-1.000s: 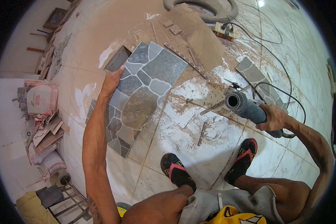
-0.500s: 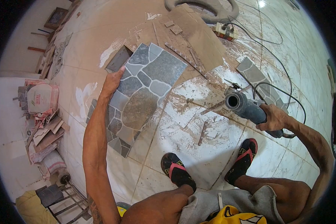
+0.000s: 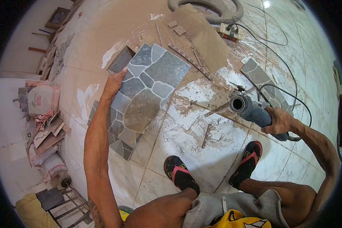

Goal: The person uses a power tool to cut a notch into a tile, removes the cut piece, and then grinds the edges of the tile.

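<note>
My left hand (image 3: 114, 84) grips the left edge of a grey stone-patterned tile (image 3: 148, 81), its thumb lying on the top face. Pale lines run between the printed stones. Beneath and below this tile, another patterned tile (image 3: 121, 146) shows in part. My right hand (image 3: 280, 121) is wrapped round the dark body of a corded angle grinder (image 3: 259, 114), whose round end faces left. The grinder is held above the floor, apart from the tile in my left hand. Just beyond it lies a cut piece of patterned tile (image 3: 268, 81).
Cardboard (image 3: 201, 38) with tile scraps lies ahead. A power strip (image 3: 230, 32) sits beyond it, with black cables (image 3: 288, 62) running along the right. White dust and thin offcuts (image 3: 206, 135) cover the floor near my feet (image 3: 181, 173). Bags and debris (image 3: 43, 100) stand at left.
Almost nothing differs. The grinder and my right hand have shifted very slightly; the tile in my left hand stays in place.
</note>
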Tool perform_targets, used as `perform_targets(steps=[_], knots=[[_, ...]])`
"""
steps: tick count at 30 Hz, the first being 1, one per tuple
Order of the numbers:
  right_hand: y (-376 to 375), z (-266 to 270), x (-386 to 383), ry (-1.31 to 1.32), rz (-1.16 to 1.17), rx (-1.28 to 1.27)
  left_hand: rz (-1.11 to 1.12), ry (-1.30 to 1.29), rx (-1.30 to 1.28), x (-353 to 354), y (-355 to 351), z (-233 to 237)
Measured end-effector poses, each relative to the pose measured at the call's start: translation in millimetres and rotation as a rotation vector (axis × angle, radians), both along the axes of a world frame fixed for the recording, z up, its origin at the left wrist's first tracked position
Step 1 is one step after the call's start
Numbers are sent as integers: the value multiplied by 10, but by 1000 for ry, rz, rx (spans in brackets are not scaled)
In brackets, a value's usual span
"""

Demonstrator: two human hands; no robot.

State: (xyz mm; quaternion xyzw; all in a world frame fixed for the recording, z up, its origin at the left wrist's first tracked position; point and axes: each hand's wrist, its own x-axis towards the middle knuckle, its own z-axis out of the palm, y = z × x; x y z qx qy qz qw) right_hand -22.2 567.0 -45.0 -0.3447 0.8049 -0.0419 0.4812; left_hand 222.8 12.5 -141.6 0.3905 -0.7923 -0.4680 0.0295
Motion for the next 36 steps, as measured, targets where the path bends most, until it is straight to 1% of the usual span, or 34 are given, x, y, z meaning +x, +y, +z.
perform_targets(steps=[4,7,10,19,25,28,31,34,36], knots=[[19,-28,-13,22,32,13,-5,20,33,11,-21,-21],[46,-57,-21,6,13,-3,-9,63,69,15,-40,-60],[56,-85,-17,5,-5,-27,-4,49,81,18,-33,-45],[51,-73,-24,3,19,-10,14,-23,36,22,-41,-37],[63,-106,-37,15,45,-17,-25,5,31,49,-89,-88],[46,-91,-22,4,15,-11,36,-58,39,48,-10,13],[38,-83,-20,-6,14,-46,18,27,56,71,-21,-26],[29,-71,-18,-13,14,-45,61,-14,90,117,-19,50],[37,-72,-17,1,-26,-22,166,50,58,180,0,8]])
